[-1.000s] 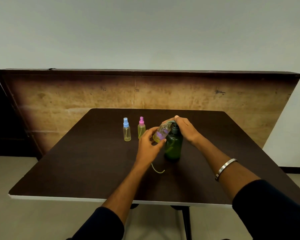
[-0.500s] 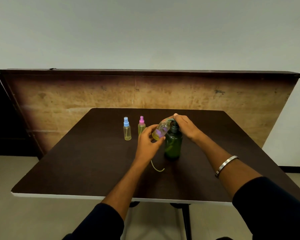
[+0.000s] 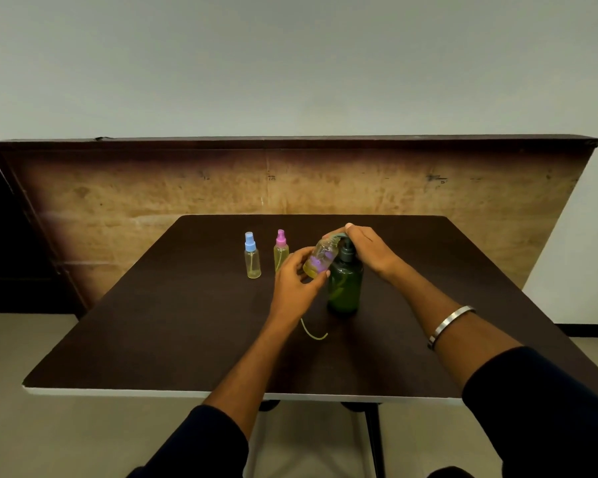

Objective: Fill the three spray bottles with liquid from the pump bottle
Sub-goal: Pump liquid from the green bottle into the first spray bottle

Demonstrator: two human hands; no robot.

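Observation:
A dark green pump bottle (image 3: 345,284) stands upright near the table's middle. My right hand (image 3: 366,250) lies on top of its pump head, fingers curled over the spout. My left hand (image 3: 296,281) holds a small clear spray bottle (image 3: 320,258) without its cap, tilted with its mouth up against the pump spout; yellowish liquid sits in its lower end. To the left stand two capped spray bottles with yellowish liquid, one with a blue cap (image 3: 252,256) and one with a pink cap (image 3: 281,250). A thin dip tube (image 3: 312,332) lies on the table below my left hand.
The dark brown table (image 3: 173,326) has a white front edge. A wooden board (image 3: 152,188) leans on the wall behind it. My right wrist wears a metal bangle (image 3: 449,322). Grey floor lies below the table.
Both hands and the tilted bottle stay at the pump; my right hand has shifted slightly on the pump head. The two capped bottles have not moved.

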